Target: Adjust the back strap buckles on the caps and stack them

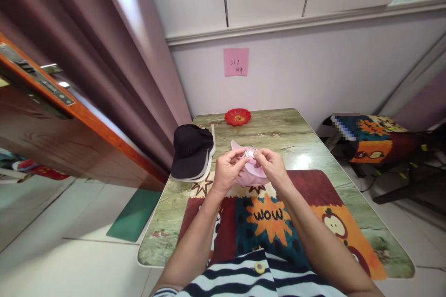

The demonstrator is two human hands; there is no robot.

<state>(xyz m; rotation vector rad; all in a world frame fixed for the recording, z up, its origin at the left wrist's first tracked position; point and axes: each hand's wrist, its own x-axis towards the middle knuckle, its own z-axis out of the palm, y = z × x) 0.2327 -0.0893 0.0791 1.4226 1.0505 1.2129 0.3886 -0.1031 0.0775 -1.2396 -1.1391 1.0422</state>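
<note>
A pink cap is between my two hands over the middle of the table, its strap end facing up. My left hand pinches one side of the strap near a small shiny buckle. From the other side, my right hand grips the strap with thumb and forefinger. Parts of the cap are hidden behind my fingers. Left of my hands, a black cap sits on top of a white one, both brims toward me.
A red scalloped dish stands at the back of the green marbled table. Under my forearms lies a patterned mat with "WOW" on it. An open wooden door is at the left, and a covered stool at the right.
</note>
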